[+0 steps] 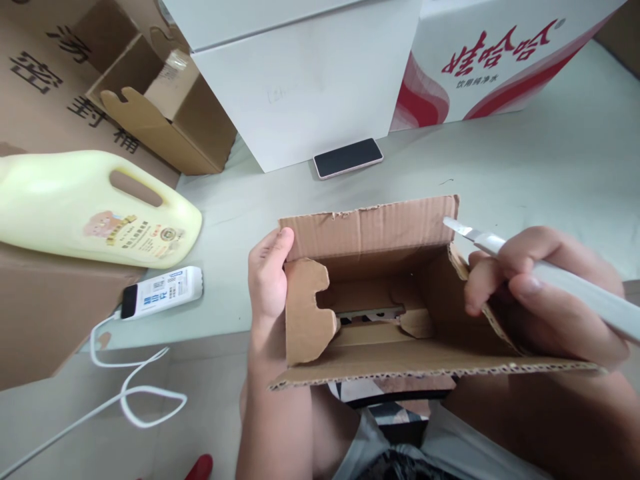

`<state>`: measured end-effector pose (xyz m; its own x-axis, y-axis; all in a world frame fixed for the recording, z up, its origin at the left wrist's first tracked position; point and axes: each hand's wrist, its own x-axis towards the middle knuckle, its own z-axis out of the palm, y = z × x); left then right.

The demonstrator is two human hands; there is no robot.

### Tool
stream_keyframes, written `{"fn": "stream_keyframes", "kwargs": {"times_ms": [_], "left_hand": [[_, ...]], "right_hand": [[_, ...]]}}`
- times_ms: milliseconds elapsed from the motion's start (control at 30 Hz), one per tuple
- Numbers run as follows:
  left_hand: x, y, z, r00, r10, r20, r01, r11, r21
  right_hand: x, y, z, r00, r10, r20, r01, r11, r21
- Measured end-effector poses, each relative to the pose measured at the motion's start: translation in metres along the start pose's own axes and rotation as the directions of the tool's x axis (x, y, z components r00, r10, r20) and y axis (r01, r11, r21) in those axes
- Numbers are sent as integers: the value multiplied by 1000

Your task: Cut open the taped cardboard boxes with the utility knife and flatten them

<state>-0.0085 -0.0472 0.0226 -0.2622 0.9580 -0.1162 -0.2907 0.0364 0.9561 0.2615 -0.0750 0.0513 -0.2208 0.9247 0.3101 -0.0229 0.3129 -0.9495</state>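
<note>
An open brown cardboard box (380, 233) rests in front of me, its flaps up and its inside showing folded tabs. My left hand (267, 280) grips the box's left wall, thumb against the rear flap. My right hand (540, 300) is closed round a white utility knife (565, 283). The blade tip sits by the upper right corner of the rear flap. Fingers of that hand rest on the box's right flap.
A pale yellow jug (95, 210) lies on a brown carton at left. A white power bank (163, 291) with a white cable (135, 393) sits below the jug. A phone (349, 158) lies before a white box (310, 80). A smaller open carton (165, 113) stands at the back left.
</note>
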Motion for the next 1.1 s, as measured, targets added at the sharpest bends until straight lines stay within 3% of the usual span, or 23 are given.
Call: {"fn": "stream_keyframes", "kwargs": {"times_ms": [1100], "left_hand": [[1,0,-1,999,30,-19,-29,1000,9]], "right_hand": [[2,1,0,1000,-20,17,19,1000,15]]}}
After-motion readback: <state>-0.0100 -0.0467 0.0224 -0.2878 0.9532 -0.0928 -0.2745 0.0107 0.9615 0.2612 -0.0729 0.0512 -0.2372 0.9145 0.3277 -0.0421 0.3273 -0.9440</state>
